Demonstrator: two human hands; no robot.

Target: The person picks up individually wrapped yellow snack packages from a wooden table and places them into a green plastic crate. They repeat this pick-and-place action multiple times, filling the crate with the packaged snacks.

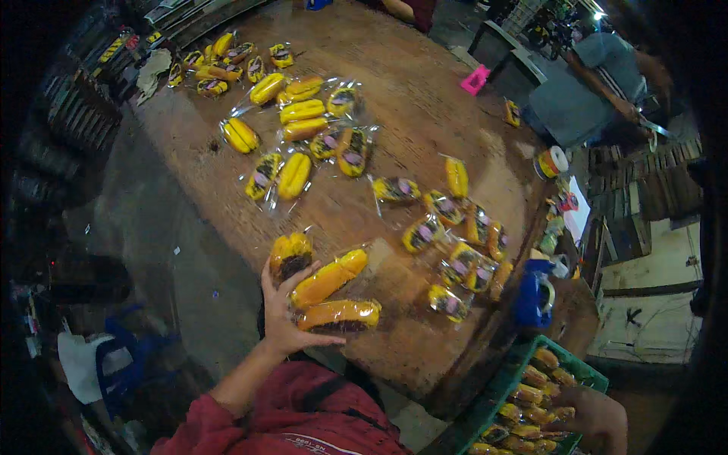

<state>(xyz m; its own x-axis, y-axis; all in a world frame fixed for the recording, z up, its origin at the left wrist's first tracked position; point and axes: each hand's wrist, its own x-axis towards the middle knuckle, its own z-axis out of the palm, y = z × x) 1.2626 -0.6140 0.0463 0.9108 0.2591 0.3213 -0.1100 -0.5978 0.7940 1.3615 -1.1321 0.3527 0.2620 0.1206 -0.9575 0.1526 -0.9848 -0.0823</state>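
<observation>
My left hand (284, 322) is at the near edge of the wooden table, with its fingers and thumb spread wide. It touches several plastic-wrapped bread rolls: a yellow roll with dark topping (291, 254) by the fingertips, a plain yellow roll (331, 277) beside the index finger, and a dark-filled roll (340, 315) above the thumb. Whether they rest fully on the table is unclear. At the lower right, my right hand (580, 417) reaches into a green plastic crate (518, 362) filled with wrapped rolls (528, 394). Its fingers are hidden among them.
More wrapped rolls (302, 110) lie across the wooden table (409, 98), with another cluster (455, 227) to the right. A blue tape dispenser (535, 294) stands at the right edge, near a round tub (551, 161). Another person (614, 76) is at the far right.
</observation>
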